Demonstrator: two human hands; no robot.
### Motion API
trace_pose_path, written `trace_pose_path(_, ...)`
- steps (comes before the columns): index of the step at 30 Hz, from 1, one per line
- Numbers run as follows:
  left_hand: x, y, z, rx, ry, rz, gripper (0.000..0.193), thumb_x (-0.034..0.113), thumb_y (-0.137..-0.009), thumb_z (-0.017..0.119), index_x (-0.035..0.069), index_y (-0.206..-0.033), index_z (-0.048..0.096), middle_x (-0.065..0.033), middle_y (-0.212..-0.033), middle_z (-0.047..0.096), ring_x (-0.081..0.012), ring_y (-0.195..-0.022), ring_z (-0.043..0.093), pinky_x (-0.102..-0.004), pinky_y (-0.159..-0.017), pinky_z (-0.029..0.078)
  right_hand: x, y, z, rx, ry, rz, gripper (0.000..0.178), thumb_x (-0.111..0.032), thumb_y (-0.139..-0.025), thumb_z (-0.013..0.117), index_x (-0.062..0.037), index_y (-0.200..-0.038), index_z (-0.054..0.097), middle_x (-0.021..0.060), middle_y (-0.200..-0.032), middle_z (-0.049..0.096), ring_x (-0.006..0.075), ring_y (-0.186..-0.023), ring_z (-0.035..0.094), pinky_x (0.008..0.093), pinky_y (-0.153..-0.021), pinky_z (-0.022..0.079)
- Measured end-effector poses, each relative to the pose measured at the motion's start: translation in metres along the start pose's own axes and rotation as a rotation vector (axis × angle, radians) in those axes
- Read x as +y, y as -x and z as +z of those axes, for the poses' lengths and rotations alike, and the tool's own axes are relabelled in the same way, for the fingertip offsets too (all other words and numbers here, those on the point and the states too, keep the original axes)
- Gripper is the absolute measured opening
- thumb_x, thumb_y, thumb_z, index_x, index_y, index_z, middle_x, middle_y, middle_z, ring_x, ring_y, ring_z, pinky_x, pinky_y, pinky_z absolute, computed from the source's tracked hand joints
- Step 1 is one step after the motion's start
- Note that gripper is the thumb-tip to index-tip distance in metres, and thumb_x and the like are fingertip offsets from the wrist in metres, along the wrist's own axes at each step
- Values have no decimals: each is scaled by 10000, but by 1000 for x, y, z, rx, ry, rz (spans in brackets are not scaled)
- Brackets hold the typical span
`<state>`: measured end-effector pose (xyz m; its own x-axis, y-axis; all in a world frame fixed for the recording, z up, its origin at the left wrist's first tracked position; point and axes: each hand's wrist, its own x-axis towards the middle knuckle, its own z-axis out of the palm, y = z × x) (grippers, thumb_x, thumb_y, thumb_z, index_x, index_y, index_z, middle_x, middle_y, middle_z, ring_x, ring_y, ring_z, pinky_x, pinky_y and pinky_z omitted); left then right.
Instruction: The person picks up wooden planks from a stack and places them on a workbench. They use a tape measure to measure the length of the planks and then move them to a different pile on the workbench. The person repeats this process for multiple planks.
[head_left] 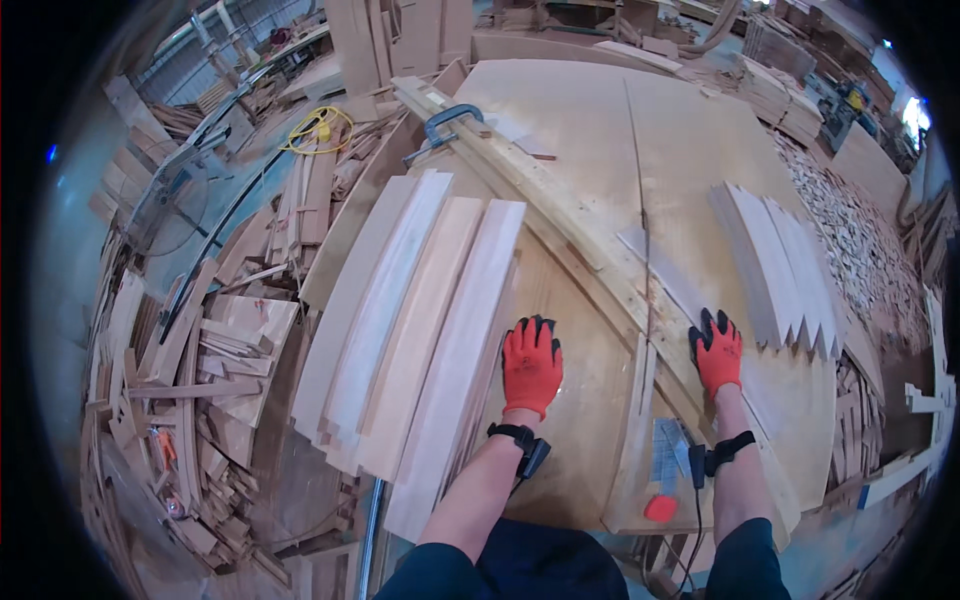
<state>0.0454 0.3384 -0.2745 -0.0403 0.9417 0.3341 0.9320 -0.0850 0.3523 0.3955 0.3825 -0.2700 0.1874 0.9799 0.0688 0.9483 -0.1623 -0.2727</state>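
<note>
Both my hands wear red gloves with black fingertips. My left hand (532,368) lies open on the broad plywood tabletop (570,440), beside a stack of long pale boards (425,330). My right hand (718,352) is open, its fingers spread over a thin narrow board (665,272). That board lies slantwise along a long wooden guide (560,215), which crosses the table diagonally. A blue C-clamp (452,118) sits on the guide's far end. Whether my right fingers press on the thin board, I cannot tell.
At the right stands a stack of boards with pointed ends (780,270). A small red block (660,508) lies near the front edge, by a bluish flat piece (668,455). Wood offcuts (230,380) and a yellow coiled cable (320,130) are at the left, near a fan (170,208).
</note>
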Motion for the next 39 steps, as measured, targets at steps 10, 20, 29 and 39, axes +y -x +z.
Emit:
trace_pose_path(10, 18, 76, -36, 40, -44, 13, 410, 238, -921, 576, 76, -1297, 578, -160, -1382, 536, -359, -1324, 442, -504, -1144, 304, 5, 87, -28, -9, -45, 20, 567, -384, -874, 653, -107, -1365, 587, 224, -1505, 404, 385, -1408, 350, 487, -1212, 206)
trace_pose_path(20, 27, 199, -81, 61, -12, 68, 426, 241, -877, 612, 17, -1239, 598, -195, -1295, 569, -388, -1259, 466, -508, -1121, 312, 23, 211, -57, 49, -43, 148, 691, -534, -801, 722, -123, -1340, 587, 168, -1331, 544, 361, -1256, 483, 474, -1072, 364)
trace_pose_path(29, 14, 309, -128, 49, -17, 42, 436, 250, -846, 609, 27, -1220, 606, -187, -1281, 564, -389, -1258, 454, -516, -1107, 313, 14, 278, -82, -173, 327, -33, 476, -490, -851, 679, -138, -1171, 653, 111, -1185, 632, 292, -1084, 626, 430, -884, 483)
trace_pose_path(39, 26, 339, -144, 94, 153, 30, 294, 227, -872, 651, 45, -1102, 668, -189, -1125, 646, -392, -1055, 568, -484, -948, 433, 37, 360, -101, -225, 221, 44, 628, -460, -873, 657, -105, -1376, 529, 181, -1281, 563, 395, -1153, 557, 473, -971, 461)
